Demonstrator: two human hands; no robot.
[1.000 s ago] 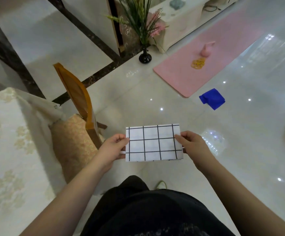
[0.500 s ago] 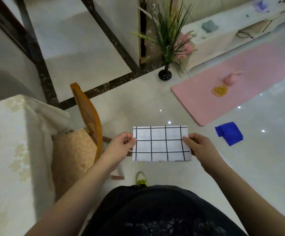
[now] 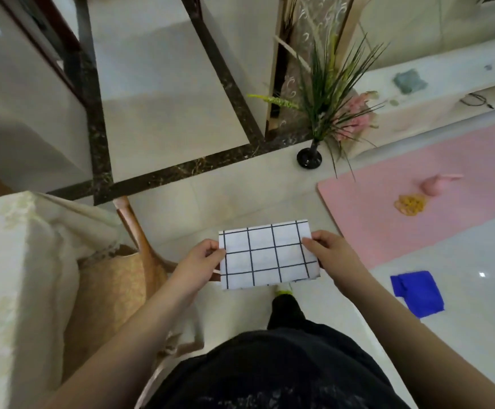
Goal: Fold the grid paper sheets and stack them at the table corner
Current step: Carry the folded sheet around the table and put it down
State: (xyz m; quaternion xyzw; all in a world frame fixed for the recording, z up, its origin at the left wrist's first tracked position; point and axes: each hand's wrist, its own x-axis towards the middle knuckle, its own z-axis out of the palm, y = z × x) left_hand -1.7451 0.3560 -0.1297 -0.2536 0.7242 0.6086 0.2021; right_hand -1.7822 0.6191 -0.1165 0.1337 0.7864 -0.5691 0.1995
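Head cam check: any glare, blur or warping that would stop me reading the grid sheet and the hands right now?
Head view: dim, even light; the folded grid sheet is sharp, its lines readable, with left hand and right hand clear at its edges. Head view: small glare specks only on the glossy floor at right. Head view: wide-angle bending curves the dark floor strips; far edges look soft.

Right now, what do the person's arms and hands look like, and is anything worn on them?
Both forearms are bare up to the bottom edge of the picture: no sleeves, gloves, watch, bracelet or rings show. The left hand and right hand have short nails with no visible polish. The only clothing in view is dark, near-black fabric over the body below the arms.
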